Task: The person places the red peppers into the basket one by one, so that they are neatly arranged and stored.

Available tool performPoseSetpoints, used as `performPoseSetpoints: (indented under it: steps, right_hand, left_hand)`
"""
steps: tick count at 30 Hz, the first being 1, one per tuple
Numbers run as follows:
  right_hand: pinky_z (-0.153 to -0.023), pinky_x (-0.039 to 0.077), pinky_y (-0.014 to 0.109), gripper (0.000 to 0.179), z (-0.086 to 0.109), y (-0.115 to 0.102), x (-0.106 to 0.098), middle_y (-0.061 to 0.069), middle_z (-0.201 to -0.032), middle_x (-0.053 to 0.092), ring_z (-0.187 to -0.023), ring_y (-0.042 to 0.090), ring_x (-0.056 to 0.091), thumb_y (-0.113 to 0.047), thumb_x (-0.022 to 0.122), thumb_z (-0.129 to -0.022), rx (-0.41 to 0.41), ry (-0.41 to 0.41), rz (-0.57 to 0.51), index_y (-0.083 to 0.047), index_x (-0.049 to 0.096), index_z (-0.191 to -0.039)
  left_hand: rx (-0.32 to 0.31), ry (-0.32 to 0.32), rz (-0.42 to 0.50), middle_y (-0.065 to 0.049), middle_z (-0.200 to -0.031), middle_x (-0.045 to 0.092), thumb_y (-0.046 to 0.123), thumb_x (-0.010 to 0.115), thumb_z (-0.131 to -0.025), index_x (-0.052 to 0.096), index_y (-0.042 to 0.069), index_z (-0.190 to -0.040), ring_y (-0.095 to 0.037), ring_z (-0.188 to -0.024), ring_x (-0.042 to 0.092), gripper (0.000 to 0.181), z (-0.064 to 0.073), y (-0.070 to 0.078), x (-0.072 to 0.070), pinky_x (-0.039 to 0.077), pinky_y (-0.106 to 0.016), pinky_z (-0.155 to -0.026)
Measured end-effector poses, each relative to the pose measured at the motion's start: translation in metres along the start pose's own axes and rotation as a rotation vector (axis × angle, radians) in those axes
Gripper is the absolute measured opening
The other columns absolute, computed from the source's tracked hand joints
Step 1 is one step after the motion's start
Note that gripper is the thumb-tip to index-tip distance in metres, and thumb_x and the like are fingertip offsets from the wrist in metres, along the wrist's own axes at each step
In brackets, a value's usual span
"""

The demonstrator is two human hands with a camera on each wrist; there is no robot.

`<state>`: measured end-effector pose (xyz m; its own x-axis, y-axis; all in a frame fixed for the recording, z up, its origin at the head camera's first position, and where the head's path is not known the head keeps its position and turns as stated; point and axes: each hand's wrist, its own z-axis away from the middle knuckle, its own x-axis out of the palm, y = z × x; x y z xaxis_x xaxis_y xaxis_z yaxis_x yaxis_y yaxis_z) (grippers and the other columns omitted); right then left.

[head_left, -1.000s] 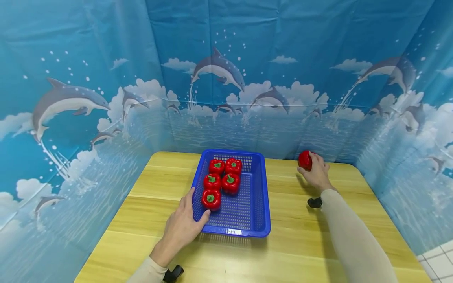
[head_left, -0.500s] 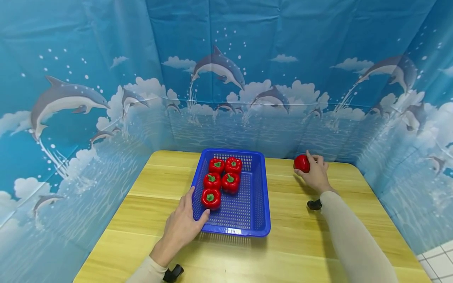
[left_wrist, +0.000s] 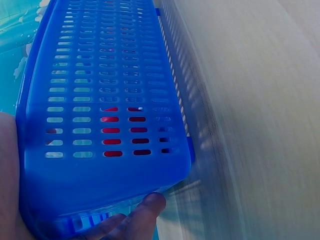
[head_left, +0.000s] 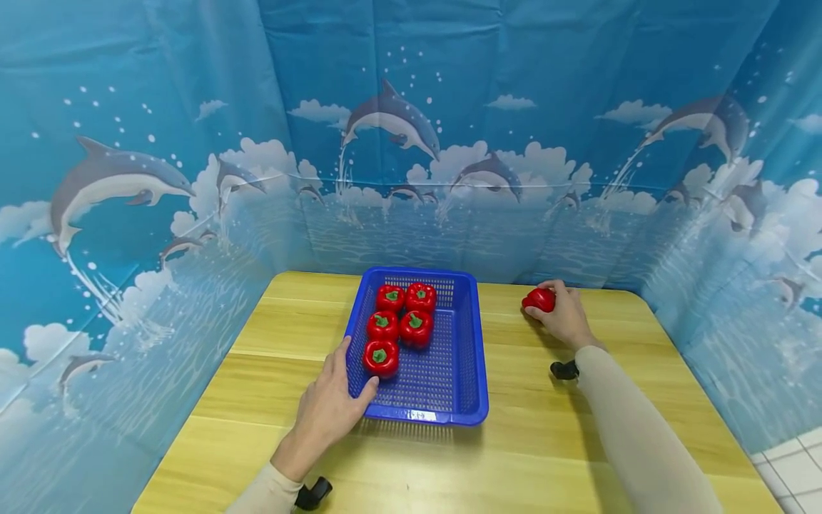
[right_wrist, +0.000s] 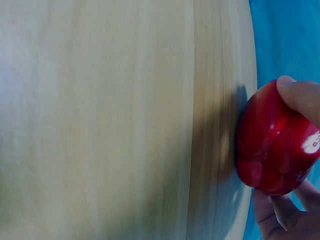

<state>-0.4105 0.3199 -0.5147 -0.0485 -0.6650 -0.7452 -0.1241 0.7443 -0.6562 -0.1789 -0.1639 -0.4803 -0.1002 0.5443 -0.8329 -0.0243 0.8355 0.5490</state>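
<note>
A red bell pepper is held in my right hand near the table's back edge on the right. In the right wrist view the bell pepper has a shiny lobed surface, with the thumb on one side and fingers on the other. My left hand holds the front left corner of a blue plastic basket, thumb at the front rim and fingers along the left side. Several red bell peppers with green stems stand in the basket's left part. The left wrist view shows the basket's slotted wall close up.
The wooden table carries the basket near its middle. A blue dolphin-print curtain hangs behind the table and along both sides. White tiles show at the lower right.
My right hand has brought the bell pepper slightly left and tilted it, now close to the tabletop. The left hand and the basket keep their places.
</note>
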Motion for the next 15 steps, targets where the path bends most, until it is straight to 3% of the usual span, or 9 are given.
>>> performPoseSetpoints:
  steps: [4,15]
  right_hand:
    - [-0.115,0.056,0.081,0.068,0.001,-0.003,-0.001,0.04,-0.166,0.049,-0.146,0.064,0.053,-0.028,0.082,-0.112,-0.042,-0.013,0.001,0.0,0.046,-0.162]
    - [-0.116,0.056,0.08,0.071,0.018,-0.007,0.001,0.039,-0.166,0.049,-0.149,0.061,0.049,-0.024,0.083,-0.111,-0.07,0.002,0.002,0.0,0.046,-0.165]
  left_hand:
    - [-0.002,0.006,0.006,-0.026,-0.179,0.05,0.058,0.072,-0.109,0.026,0.013,-0.185,-0.057,-0.131,0.075,0.1,-0.001,0.001,-0.001,0.067,-0.071,-0.101]
    - [0.006,0.003,0.002,-0.027,-0.18,0.048,0.057,0.073,-0.109,0.026,0.012,-0.185,-0.057,-0.134,0.074,0.101,0.001,0.002,0.0,0.067,-0.071,-0.102]
